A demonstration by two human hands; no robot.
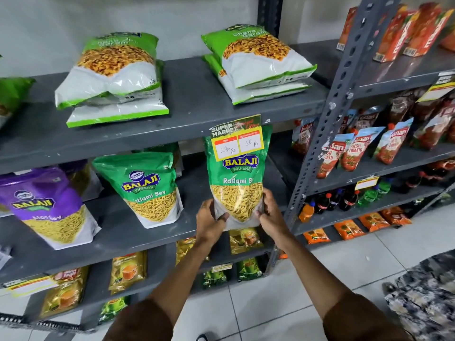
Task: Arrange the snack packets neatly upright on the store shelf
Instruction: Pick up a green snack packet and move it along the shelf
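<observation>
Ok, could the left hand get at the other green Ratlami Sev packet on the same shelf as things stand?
Probably yes, once freed. The left hand now grips the held green packet together with the right hand. The other Ratlami Sev packet stands just to its left, front unobstructed, with bare shelf between them.

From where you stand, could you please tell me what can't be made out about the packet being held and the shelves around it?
Head view only:
- Held packet: its top is covered by the price tag; lower corners sit under the left hand and right hand.
- Whether its base touches the shelf: hidden by both hands.
- Packet at far left: cut by the frame edge.
- Bottle labels: too small to read.
</observation>
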